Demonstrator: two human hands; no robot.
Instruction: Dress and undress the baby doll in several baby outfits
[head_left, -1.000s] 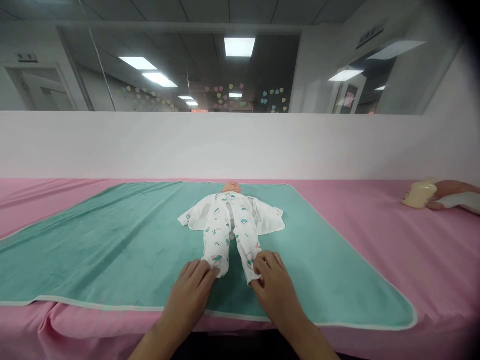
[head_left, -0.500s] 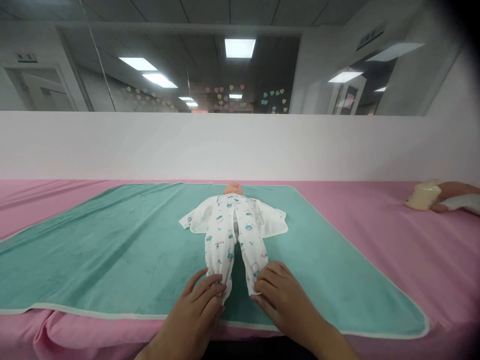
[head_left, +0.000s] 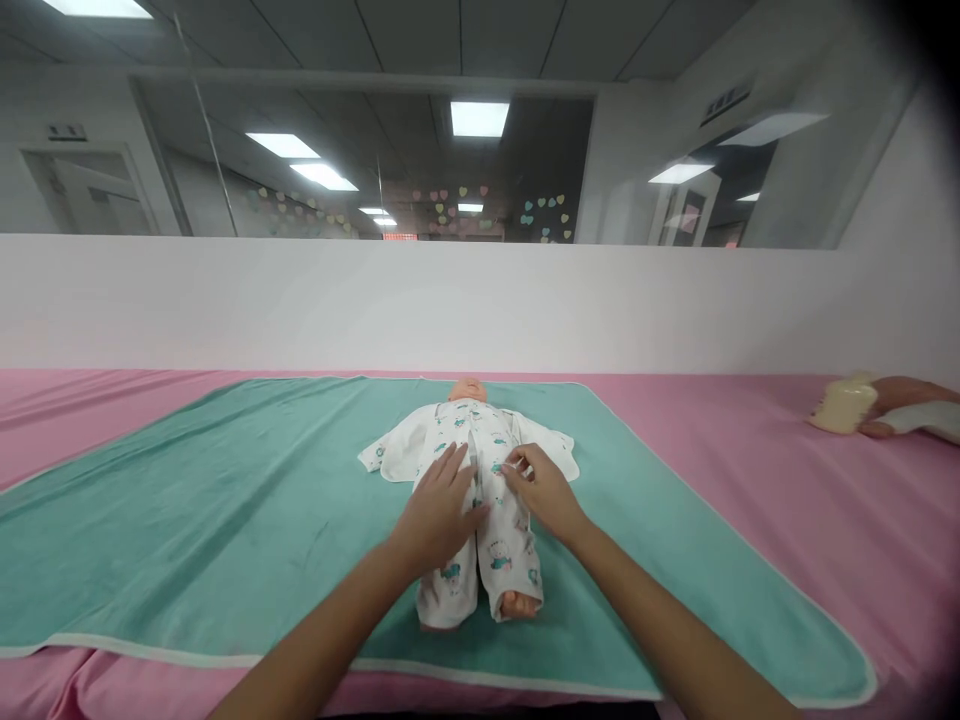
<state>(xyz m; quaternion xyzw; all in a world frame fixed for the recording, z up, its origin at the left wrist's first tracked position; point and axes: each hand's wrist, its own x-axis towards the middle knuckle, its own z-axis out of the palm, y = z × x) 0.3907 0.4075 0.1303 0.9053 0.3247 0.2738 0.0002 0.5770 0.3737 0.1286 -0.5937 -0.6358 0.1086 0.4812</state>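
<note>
A baby doll [head_left: 469, 391] lies on its back with its head away from me, dressed in a white romper [head_left: 510, 550] printed with small blue-green figures. Its sleeves are spread to both sides. Flat on the left leg and middle of the romper rests my left hand [head_left: 442, 508], fingers stretched out. My right hand [head_left: 541, 487] has thumb and fingers pinched together on the romper cloth near the top of the right leg. A bare doll foot [head_left: 519, 604] pokes out of the right trouser end.
Under the doll a green towel [head_left: 262, 520] with a pale border covers a pink sheet [head_left: 720, 440]. A pale yellow bottle [head_left: 844, 404] stands at the far right, beside another doll's arm [head_left: 911, 392]. Behind runs a low white wall [head_left: 375, 305] below a window.
Both my hands have moved from the trouser ends up to the upper legs of the romper. The right foot now shows at the trouser end. My view has tilted slightly upward.
</note>
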